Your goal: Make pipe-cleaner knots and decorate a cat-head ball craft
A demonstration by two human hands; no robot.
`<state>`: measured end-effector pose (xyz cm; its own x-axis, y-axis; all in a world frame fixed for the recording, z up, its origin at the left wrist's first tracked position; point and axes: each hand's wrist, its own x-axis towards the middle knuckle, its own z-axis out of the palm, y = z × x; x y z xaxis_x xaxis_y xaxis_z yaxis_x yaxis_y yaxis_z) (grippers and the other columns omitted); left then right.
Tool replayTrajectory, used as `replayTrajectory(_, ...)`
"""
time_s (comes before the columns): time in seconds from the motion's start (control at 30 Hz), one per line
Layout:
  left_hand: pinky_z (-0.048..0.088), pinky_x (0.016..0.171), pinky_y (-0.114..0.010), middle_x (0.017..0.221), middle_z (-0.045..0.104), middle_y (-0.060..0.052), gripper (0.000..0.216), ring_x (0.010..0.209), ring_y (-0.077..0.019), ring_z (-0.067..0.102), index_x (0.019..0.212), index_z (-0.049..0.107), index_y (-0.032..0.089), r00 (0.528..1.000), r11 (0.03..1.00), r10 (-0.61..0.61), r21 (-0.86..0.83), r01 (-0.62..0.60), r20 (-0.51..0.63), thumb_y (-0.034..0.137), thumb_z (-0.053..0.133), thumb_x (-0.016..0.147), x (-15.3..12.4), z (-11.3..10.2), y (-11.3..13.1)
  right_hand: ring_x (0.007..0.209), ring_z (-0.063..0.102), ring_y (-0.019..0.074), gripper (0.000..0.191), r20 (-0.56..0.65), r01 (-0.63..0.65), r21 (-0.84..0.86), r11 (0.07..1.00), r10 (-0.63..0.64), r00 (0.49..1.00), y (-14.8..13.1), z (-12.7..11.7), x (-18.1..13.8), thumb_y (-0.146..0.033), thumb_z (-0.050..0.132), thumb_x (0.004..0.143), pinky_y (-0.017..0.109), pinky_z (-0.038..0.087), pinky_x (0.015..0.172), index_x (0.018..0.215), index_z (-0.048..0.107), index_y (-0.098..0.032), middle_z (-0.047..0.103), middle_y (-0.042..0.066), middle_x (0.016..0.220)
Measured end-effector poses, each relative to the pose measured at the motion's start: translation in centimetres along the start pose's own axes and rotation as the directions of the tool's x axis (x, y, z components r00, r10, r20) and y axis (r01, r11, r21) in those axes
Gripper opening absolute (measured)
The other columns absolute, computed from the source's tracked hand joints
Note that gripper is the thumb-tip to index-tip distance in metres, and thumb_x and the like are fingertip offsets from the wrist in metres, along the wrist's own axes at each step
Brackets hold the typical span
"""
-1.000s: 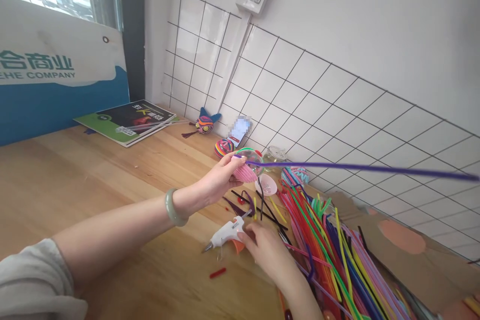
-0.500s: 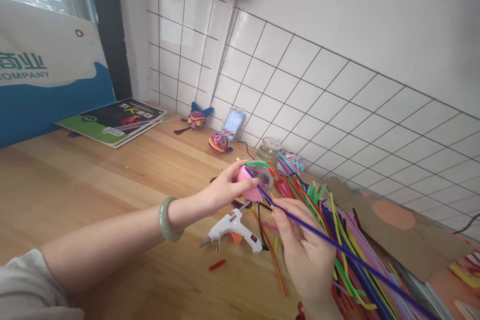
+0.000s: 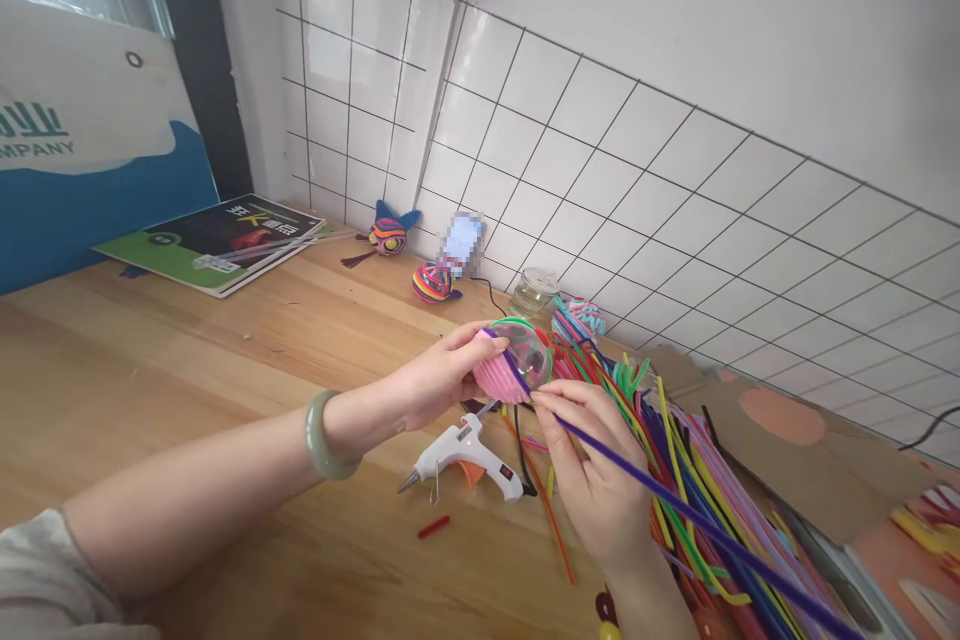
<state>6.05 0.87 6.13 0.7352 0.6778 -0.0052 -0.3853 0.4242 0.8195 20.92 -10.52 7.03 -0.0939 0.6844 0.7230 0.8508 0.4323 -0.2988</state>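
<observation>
My left hand (image 3: 450,370) grips a clear round ball (image 3: 529,345), partly covered with pink pipe cleaner rows (image 3: 499,372) and edged in green at the top. Its thumb presses the end of a purple pipe cleaner (image 3: 675,508) against the pink part. Close to the ball, my right hand (image 3: 596,470) pinches that same purple pipe cleaner, whose long tail runs down to the lower right. Below the hands a white glue gun (image 3: 469,455) lies on the wooden table (image 3: 315,540). The far side of the ball is hidden.
Many coloured pipe cleaners (image 3: 720,480) lie in a heap at right, by brown cardboard (image 3: 795,440). Behind stand a glass jar (image 3: 534,292), a phone (image 3: 461,242) and wrapped balls (image 3: 433,282). Books (image 3: 217,245) lie at left. A short red piece (image 3: 433,527) sits in front.
The purple pipe cleaner now lies along the edge of the pink rows, bent down round the ball. My right hand has moved slightly left and up, closer to the ball. The view has shifted a little.
</observation>
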Motion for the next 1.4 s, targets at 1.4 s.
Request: replayTrajectory(1.4, 0.045, 0.086, -0.032, 0.102, 0.066, -0.011, 0.056, 0.092, -0.0197, 0.06, 0.104, 0.064, 0.014, 0.957, 0.963, -0.232, -0.095, 0.251, 0.175, 0.062, 0.052, 0.08, -0.3, -0.1, 0.7, 0.088, 0.059, 0.0203, 0.059, -0.033, 0.332, -0.201, 0.921, -0.346, 0.938, 2.1, -0.1, -0.4, 0.002, 0.059, 0.078, 0.035, 0.053, 0.074, 0.13, 0.053, -0.026, 0.057, 0.008, 0.097)
